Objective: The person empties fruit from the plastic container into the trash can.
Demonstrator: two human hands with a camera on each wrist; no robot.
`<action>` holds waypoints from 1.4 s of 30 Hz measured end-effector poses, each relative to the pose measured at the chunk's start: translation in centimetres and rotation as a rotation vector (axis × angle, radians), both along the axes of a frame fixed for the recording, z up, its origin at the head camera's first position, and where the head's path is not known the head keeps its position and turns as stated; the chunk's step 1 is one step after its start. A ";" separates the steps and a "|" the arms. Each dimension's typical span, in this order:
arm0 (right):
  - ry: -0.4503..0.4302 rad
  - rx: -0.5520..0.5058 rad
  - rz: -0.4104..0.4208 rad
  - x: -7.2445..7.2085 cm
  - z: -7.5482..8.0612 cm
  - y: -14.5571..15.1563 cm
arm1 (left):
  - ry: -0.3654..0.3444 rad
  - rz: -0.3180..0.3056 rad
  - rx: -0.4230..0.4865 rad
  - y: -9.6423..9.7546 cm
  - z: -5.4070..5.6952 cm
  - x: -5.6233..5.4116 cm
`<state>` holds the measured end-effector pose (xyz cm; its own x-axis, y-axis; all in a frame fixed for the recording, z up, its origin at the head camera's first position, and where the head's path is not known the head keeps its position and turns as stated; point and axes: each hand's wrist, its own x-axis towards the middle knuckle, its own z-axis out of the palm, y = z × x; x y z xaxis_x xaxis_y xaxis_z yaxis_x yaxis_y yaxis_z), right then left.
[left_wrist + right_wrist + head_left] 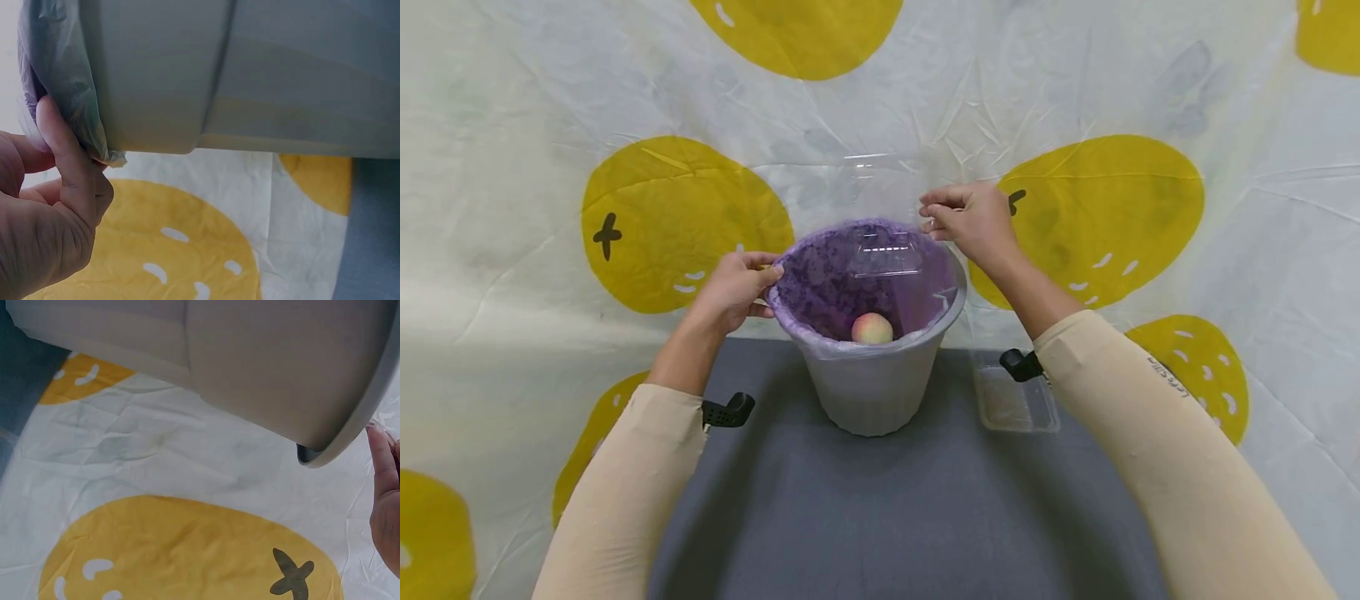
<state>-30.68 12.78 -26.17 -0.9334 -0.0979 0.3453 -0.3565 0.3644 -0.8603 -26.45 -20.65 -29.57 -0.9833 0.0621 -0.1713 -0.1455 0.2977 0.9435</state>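
A light grey trash bin [868, 387] stands upright, lined with a purple patterned bag [820, 271] folded over its rim. My left hand [733, 287] grips the rim from the left, and the left wrist view shows its fingers on the bag's folded edge [78, 81]. Above the bin's opening, my right hand [973, 221] pinches the right edge of a clear plastic lid [887, 254]; the right wrist view catches only part of this hand [386, 500] beyond the rim. A pink and yellow peach [872, 327] shows inside the bin near the front, its underside hidden.
On the dark grey table [880, 508], a clear plastic tray [1018, 408] lies right of the bin, partly behind my right wrist camera [1021, 365]. A pale sheet [880, 108] with yellow printed shapes hangs behind the table.
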 end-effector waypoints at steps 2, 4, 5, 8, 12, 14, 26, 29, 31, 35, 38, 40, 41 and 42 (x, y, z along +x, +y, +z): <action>0.002 0.000 -0.007 0.0 0.0 0.1 | -0.005 -0.004 0.005 0.1 0.0 0.0; -0.001 -0.003 -0.008 0.1 0.0 0.2 | -0.006 -0.006 0.006 0.1 0.0 -0.1; -0.001 -0.004 -0.007 0.1 0.0 0.2 | -0.005 -0.006 0.006 0.2 0.0 -0.1; 0.003 -0.013 -0.003 0.3 0.2 0.6 | -0.002 -0.005 0.005 0.3 0.0 -0.1; 0.016 -0.055 0.013 0.6 0.4 1.2 | 0.002 -0.003 0.007 0.4 0.0 -0.2; 0.011 -0.092 0.024 0.8 0.6 1.4 | 0.004 -0.005 0.007 0.5 0.0 -0.3; 0.061 -0.349 0.109 2.3 1.7 3.8 | 0.002 0.000 0.008 0.4 -0.1 -0.3; 0.075 -0.420 0.134 2.9 2.0 4.4 | 0.000 0.005 0.013 0.3 -0.1 -0.3; 0.081 -0.458 0.143 3.3 2.2 4.9 | 0.000 0.003 0.013 0.3 -0.1 -0.3; 0.079 -0.523 0.151 4.1 2.4 6.2 | 0.001 0.002 0.006 0.2 -0.2 -0.2; 0.072 -0.563 0.145 4.8 2.2 7.3 | 0.002 0.006 -0.002 0.2 -0.3 -0.3; 0.067 -0.592 0.138 5.3 1.9 8.3 | 0.001 0.009 0.002 0.3 -0.4 -0.4; 0.066 -0.605 0.133 5.5 1.7 8.8 | 0.000 0.006 0.006 0.3 -0.5 -0.4; 0.065 -0.612 0.129 5.8 1.5 9.3 | 0.000 0.003 0.009 0.4 -0.5 -0.4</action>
<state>-24.88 22.08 -24.69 -0.9026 0.0250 0.4297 -0.4230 -0.2364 -0.8748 -26.90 -20.29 -30.10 -0.9834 0.0612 -0.1707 -0.1463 0.2888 0.9462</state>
